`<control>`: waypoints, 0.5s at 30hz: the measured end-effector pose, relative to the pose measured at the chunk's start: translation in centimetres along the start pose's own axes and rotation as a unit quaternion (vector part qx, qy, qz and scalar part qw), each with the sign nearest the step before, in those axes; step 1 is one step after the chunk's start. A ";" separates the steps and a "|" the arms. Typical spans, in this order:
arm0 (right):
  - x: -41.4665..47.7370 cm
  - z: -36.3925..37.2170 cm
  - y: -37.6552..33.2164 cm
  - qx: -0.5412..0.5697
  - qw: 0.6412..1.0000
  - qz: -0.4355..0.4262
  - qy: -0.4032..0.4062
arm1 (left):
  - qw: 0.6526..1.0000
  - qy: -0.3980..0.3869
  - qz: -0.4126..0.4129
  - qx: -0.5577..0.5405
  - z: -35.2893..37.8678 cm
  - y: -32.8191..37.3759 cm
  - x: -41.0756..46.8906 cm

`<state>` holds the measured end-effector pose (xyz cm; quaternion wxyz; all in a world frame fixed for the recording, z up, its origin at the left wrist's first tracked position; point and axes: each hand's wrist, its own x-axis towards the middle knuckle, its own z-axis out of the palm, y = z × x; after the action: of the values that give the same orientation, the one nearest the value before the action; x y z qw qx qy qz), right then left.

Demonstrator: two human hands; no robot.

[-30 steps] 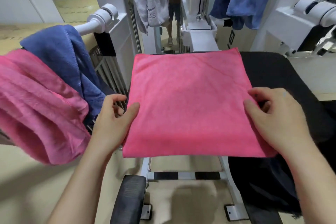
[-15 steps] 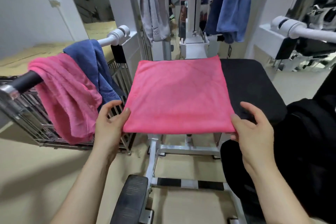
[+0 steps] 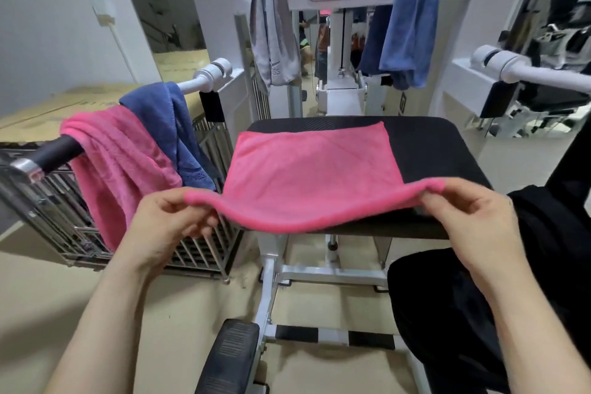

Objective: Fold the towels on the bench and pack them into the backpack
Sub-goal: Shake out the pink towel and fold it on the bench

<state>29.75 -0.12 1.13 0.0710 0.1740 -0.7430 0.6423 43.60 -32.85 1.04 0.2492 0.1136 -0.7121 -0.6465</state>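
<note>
Towel (image 3: 307, 169) between left hand (image 3: 166, 229), right hand (image 3: 470, 221)

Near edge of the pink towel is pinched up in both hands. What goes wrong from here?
1. The pink microfibre towel sags between the left hand and the right hand; the fold may land creased or skewed.
2. It sits along the left side of the black padded bench; a drag could pull it off there.

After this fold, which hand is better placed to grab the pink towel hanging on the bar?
Probably the left hand: the hanging pink towel drapes just beside it, while the right hand pinches the opposite corner of the bench towel.
</note>
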 end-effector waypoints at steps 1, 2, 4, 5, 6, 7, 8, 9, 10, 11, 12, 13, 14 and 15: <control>1.2 0.6 -0.3 -0.028 0.998 -0.036 0.034 | 0.999 0.029 0.027 0.021 0.3 0.6 0.9; 2.7 1.3 -0.4 -0.041 0.995 -0.065 0.056 | 0.995 0.062 0.057 0.046 0.2 0.7 2.1; 5.9 3.1 -0.8 -0.028 0.993 -0.085 0.080 | 0.991 0.097 0.079 0.052 0.4 0.9 5.0; 7.6 4.1 -1.0 -0.035 0.992 -0.080 0.093 | 0.991 0.097 0.078 0.051 0.5 0.7 6.9; 9.4 5.1 -1.1 -0.064 0.990 -0.072 0.102 | 0.991 0.091 0.075 0.059 0.8 0.6 8.7; 11.1 6.2 -1.1 -0.111 0.987 -0.061 0.103 | 0.990 0.090 0.068 0.083 1.2 0.2 10.7; 12.5 7.1 -0.9 -0.162 0.981 -0.046 0.097 | 0.986 0.087 0.060 0.126 1.6 -0.3 12.5; 13.9 8.0 -0.5 -0.213 0.973 -0.027 0.081 | 0.978 0.089 0.053 0.182 2.0 -1.1 14.1; 15.0 8.7 0.1 -0.264 0.963 -0.007 0.056 | 0.965 0.093 0.038 0.244 2.3 -2.0 15.3; 15.7 9.2 0.7 -0.319 0.947 0.013 0.028 | 0.951 0.099 0.020 0.293 2.7 -2.6 16.2; 16.3 9.6 1.4 -0.377 0.926 0.029 0.004 | 0.940 0.100 0.010 0.326 2.8 -3.0 16.7; 16.7 9.9 2.1 -0.431 0.902 0.040 -0.004 | 0.931 0.098 0.008 0.352 2.9 -3.3 17.2; 16.8 10.0 2.5 -0.468 0.882 0.044 -0.003 | 0.921 0.096 0.009 0.377 2.9 -3.3 17.4; 16.7 10.0 2.8 -0.495 0.868 0.043 0.003 | 0.911 0.093 0.009 0.402 2.8 -3.4 17.6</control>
<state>14.42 -12.40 2.41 0.1223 0.0823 -0.9700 0.1935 26.69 -39.39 1.27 0.2534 0.2572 -0.8862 -0.2902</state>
